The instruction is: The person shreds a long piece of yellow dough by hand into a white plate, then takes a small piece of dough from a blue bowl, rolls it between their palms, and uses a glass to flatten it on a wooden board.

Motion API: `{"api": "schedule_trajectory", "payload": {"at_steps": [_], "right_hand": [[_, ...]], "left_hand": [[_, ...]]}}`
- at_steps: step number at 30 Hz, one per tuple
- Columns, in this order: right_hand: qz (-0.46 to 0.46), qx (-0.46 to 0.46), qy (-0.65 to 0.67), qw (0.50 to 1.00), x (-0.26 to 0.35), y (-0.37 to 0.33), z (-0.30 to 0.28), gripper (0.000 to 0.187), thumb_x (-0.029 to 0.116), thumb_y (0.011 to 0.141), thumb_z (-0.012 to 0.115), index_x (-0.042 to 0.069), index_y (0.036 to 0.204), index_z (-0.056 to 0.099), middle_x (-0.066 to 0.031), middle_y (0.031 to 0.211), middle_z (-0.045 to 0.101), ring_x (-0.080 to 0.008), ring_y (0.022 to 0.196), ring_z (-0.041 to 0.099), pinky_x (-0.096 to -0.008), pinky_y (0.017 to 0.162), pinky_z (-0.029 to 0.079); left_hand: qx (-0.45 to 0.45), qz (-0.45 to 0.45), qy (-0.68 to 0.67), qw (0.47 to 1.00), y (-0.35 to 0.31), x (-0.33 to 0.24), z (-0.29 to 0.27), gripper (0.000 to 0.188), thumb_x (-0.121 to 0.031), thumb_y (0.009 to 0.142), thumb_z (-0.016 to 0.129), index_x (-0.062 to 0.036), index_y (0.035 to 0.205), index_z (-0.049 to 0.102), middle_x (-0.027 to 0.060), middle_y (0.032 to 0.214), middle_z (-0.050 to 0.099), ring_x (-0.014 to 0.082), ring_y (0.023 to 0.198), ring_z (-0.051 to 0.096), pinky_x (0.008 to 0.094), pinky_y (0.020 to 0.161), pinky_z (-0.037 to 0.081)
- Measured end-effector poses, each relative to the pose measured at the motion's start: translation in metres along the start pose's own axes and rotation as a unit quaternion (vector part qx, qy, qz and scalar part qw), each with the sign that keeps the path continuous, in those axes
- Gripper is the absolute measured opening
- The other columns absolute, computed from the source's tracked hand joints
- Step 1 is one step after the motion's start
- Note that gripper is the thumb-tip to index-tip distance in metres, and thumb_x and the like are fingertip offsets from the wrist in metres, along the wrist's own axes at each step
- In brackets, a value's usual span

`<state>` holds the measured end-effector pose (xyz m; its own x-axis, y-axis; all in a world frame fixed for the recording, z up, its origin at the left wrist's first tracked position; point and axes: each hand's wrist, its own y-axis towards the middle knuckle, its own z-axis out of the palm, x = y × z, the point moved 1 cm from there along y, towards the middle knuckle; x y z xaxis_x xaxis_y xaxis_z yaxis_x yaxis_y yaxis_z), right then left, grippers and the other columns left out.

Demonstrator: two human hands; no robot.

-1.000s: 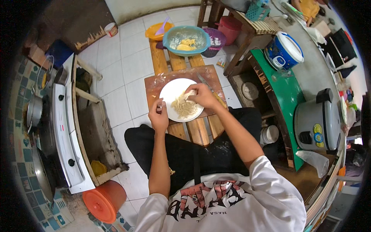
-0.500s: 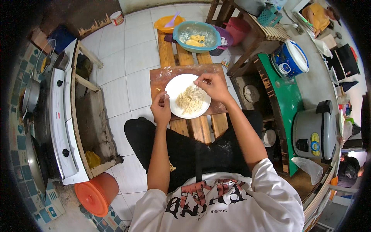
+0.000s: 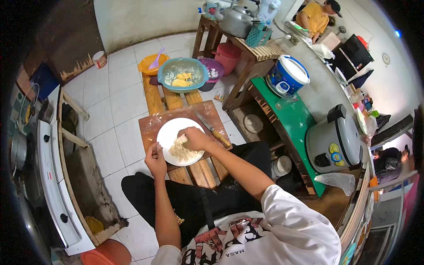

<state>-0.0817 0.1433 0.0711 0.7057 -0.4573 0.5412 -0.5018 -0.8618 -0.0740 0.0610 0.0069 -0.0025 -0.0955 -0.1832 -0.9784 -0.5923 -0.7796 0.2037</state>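
Note:
A white plate (image 3: 165, 129) rests on a brown wooden board (image 3: 149, 125), carrying a pile of pale, floury dough strips (image 3: 184, 154). Over the plate, my right hand (image 3: 196, 138) is closed around some of these strips. My left hand (image 3: 156, 161) is at the plate's left rim with thumb and fingers pinched together; what they hold, if anything, is hidden. A knife (image 3: 213, 130) with a wooden handle lies on the board, right of the plate and partly beside my right wrist.
Beyond the board, a blue basin (image 3: 164, 81) with yellowish dough and an orange bowl (image 3: 142, 67) with a purple spoon stand on the wooden bench (image 3: 153, 99). A stove (image 3: 52, 176) is at left. A rice cooker (image 3: 327, 145) stands at right; a person in yellow (image 3: 312, 18) is far right.
My right hand has moved from the plate's upper right edge onto the strips and closed around some. The knife has come into sight. The whole view has shifted.

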Motion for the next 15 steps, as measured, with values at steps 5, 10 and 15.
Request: {"api": "schedule_trajectory", "payload": {"at_steps": [5,10,15], "right_hand": [[-0.022,-0.048,0.058,0.997,0.019,-0.011,-0.072,0.032,0.015,0.071,0.076,0.003,0.101,0.070,-0.0189,0.099,0.069,-0.0346,0.095,0.066,-0.0403,0.087,0.050],[-0.082,-0.091,0.024,0.992,0.042,-0.012,-0.106,0.027,0.016,0.073,0.076,0.004,0.097,0.072,-0.0177,0.094,0.070,-0.0331,0.089,0.067,-0.0386,0.084,0.051],[-0.066,-0.091,0.043,0.993,0.057,-0.018,-0.123,0.023,0.011,0.073,0.076,0.004,0.095,0.073,-0.0153,0.090,0.071,-0.0305,0.086,0.068,-0.0366,0.079,0.051]], "left_hand": [[0.002,0.005,0.002,1.000,-0.002,-0.005,0.006,0.018,-0.007,0.094,0.060,0.0042,0.107,0.065,0.0066,0.083,0.066,0.0094,0.073,0.061,0.0243,0.064,0.049],[0.001,0.002,0.002,1.000,0.001,-0.005,0.003,0.018,-0.009,0.094,0.060,0.0036,0.106,0.065,0.0070,0.084,0.067,0.0103,0.076,0.062,0.0252,0.065,0.050],[0.004,-0.007,-0.011,1.000,0.001,-0.004,0.002,0.018,-0.009,0.094,0.061,0.0029,0.106,0.065,0.0061,0.085,0.067,0.0101,0.076,0.062,0.0243,0.066,0.050]]}}
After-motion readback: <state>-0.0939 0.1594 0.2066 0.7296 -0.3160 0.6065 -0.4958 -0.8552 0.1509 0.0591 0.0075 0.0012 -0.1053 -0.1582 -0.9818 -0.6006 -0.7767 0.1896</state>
